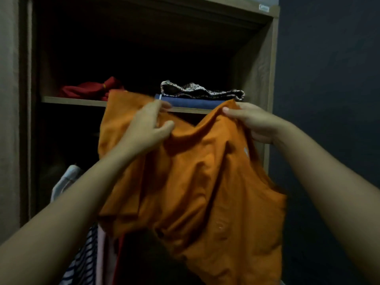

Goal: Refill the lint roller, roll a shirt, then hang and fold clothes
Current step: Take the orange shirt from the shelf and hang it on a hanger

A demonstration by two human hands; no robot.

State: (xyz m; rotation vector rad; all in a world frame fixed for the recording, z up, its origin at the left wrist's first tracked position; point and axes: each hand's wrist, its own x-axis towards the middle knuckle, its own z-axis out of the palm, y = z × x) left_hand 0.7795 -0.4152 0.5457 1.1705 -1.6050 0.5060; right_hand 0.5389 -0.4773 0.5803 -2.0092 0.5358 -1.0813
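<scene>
Your left hand [151,125] and right hand [249,122] each pinch the top edge of an orange shirt [195,182], held up before an open wardrobe [265,64]. It looks ready for hanging; folded clothes [195,95] already sit on the shelf behind. No writing is legible.

A crumpled orange cotton shirt [197,182] hangs before the open brown wooden wardrobe [255,64]. Behind it, on the shelf [72,99], a bundled red garment [92,90] lies left; a patterned cloth [197,90] sits on a folded blue garment [191,103] right.
</scene>
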